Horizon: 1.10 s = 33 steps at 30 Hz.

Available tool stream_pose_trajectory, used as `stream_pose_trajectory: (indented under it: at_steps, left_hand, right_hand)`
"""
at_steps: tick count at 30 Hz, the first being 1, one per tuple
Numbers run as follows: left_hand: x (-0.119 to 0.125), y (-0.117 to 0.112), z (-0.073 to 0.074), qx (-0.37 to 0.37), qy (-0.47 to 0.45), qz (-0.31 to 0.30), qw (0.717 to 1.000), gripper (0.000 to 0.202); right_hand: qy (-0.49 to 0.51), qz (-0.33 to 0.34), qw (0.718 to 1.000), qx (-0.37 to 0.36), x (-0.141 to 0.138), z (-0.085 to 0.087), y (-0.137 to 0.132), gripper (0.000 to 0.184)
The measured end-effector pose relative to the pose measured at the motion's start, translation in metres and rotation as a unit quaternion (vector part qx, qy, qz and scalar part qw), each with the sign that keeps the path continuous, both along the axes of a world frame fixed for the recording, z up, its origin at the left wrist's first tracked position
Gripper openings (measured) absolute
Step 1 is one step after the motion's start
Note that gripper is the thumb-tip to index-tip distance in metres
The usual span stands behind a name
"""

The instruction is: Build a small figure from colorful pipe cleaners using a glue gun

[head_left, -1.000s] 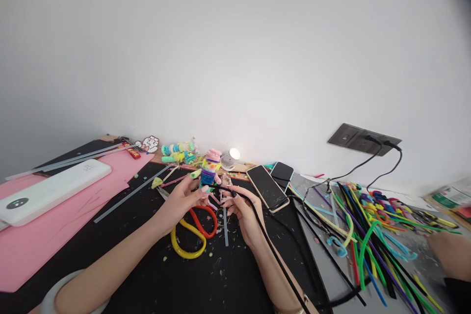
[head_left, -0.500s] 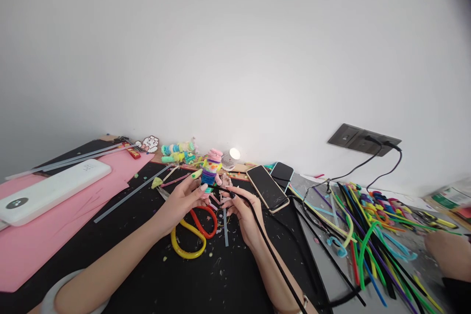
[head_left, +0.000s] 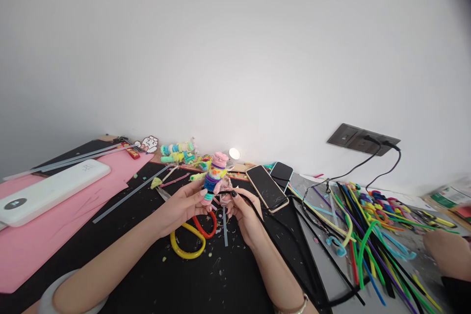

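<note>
My left hand (head_left: 189, 204) is closed on a small colourful pipe-cleaner figure (head_left: 212, 182), held upright. It has a pink top, a yellow middle with orange dots, then purple, blue and teal bands. A black pipe cleaner (head_left: 225, 193) touches the figure's lower part and arcs over my right hand (head_left: 245, 211), which pinches it between thumb and finger. Scissors (head_left: 189, 240) with one yellow and one red handle lie on the black mat (head_left: 191, 284) below my hands. My left hand partly hides their blades. A translucent glue stick (head_left: 225, 228) lies between my wrists.
Two phones (head_left: 265, 187) lie behind my right hand. Loose pipe cleaners (head_left: 368, 235) spread over the right side, near another person's hand (head_left: 443, 250). At left, a white device (head_left: 55, 189) rests on pink sheets (head_left: 44, 250). Cords run from the wall socket (head_left: 362, 140).
The figure has turned and come slightly lower and nearer, showing more of its front. The black pipe cleaner has shifted and now bows over my right hand.
</note>
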State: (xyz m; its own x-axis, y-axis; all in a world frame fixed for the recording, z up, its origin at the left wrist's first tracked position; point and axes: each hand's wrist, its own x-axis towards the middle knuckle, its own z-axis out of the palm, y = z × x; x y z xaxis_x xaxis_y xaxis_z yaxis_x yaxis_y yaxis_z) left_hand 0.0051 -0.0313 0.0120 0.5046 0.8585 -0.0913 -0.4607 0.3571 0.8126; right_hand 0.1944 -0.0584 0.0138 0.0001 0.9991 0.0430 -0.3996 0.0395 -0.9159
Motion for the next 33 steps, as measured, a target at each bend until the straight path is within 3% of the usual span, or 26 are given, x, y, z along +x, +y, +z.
stream_pose_trajectory:
  at_steps: [4,11,17,20,26,33]
  left_hand:
    - [-0.003,0.000,-0.002,0.000,-0.022,-0.036,0.999,0.045]
    - [-0.004,-0.005,0.002,0.045,-0.015,-0.167,0.985,0.028]
    - [-0.003,-0.005,0.002,0.067,-0.013,-0.187,0.980,0.027]
    - [-0.002,-0.005,0.003,0.068,-0.015,-0.171,0.983,0.030]
    - [0.004,-0.007,0.005,0.069,0.050,-0.068,0.994,0.034]
    - [0.014,-0.006,-0.007,0.099,0.097,0.033,0.990,0.046]
  right_hand:
    - [0.008,0.011,1.000,0.000,0.000,-0.001,0.000,0.020]
    - [0.027,0.073,0.997,-0.025,0.001,-0.007,0.002,0.024]
    - [0.022,0.082,0.996,-0.039,0.002,-0.011,0.003,0.024]
    - [0.036,0.087,0.995,-0.035,0.003,-0.011,0.003,0.024]
    - [0.068,0.101,0.992,-0.025,0.003,-0.008,0.004,0.026]
    - [0.064,0.053,0.996,-0.030,-0.005,-0.004,0.001,0.024]
